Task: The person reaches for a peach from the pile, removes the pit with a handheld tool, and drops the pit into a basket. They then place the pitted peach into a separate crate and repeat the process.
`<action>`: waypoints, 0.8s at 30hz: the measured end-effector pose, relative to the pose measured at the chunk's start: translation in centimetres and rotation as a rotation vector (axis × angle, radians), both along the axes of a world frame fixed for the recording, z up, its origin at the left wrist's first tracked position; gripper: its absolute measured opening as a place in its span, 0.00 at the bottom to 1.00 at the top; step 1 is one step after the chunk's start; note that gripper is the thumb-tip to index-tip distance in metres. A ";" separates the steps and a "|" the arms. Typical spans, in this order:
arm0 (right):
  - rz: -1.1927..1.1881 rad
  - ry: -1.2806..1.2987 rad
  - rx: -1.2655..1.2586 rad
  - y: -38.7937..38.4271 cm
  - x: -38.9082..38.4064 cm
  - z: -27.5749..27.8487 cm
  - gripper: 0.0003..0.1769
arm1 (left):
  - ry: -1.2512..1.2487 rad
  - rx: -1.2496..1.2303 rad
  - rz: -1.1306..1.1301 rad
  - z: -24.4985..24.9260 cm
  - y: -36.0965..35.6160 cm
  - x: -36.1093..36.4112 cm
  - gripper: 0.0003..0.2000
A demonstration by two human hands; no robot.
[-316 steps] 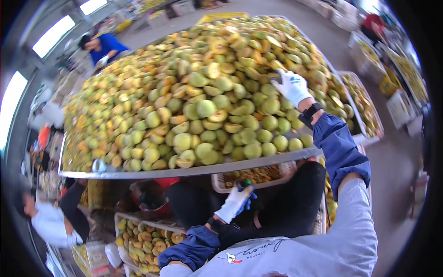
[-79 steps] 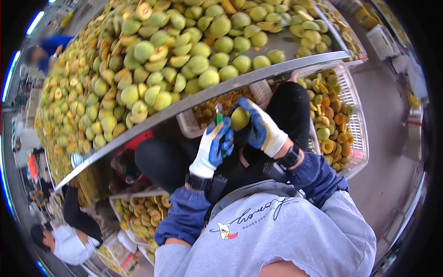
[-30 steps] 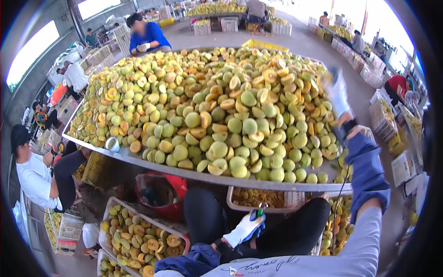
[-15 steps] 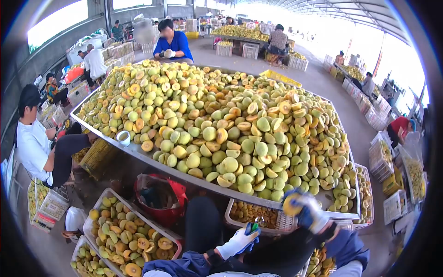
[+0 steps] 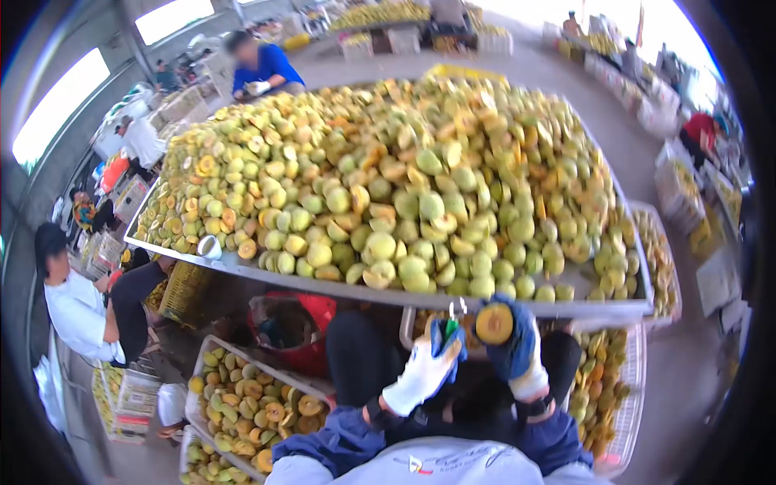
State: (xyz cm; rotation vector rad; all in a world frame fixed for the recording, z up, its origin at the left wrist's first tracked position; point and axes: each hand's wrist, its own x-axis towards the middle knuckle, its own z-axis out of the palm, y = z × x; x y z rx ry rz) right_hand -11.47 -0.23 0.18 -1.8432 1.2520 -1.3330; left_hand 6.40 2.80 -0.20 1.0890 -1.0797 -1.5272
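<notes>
My left hand (image 5: 424,370), in a white and blue glove, is closed round a green-handled tool (image 5: 451,326) with a short, bright metal tip pointing up. Close beside it, my right hand (image 5: 524,349), gloved the same way, grips a peach half (image 5: 494,324). Its orange cut face is turned towards me, with a brown centre. Tool and fruit are a small gap apart, just in front of the metal table's edge (image 5: 364,293). A large heap of halved peaches (image 5: 388,194) covers much of the table.
Crates of peach halves stand at my left (image 5: 259,404) and right (image 5: 602,396). A red bucket (image 5: 315,311) sits under the table edge, and a white cup (image 5: 209,247) stands on the table. One person (image 5: 271,69) works across the table, another (image 5: 81,307) sits at left.
My right hand has come left and down from the table edge with the peach half, near the tool. My left hand has risen slightly. The camera view has tilted down.
</notes>
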 end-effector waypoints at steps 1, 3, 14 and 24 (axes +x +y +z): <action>0.025 -0.139 0.021 -0.7 -0.2 -1.5 0.30 | -0.097 -0.023 0.018 -0.3 -0.3 -0.1 0.08; 0.088 -0.567 0.162 -0.7 0.9 0.1 0.25 | -0.207 -0.015 -0.035 2.0 -0.5 -0.4 0.06; 0.150 -0.901 0.415 -1.0 0.3 -3.2 0.23 | -0.972 -0.513 -0.080 0.4 -0.7 -3.4 0.24; 0.035 -1.284 0.497 0.5 1.4 -2.6 0.20 | -1.209 -0.565 -0.218 0.4 -0.4 -4.2 0.22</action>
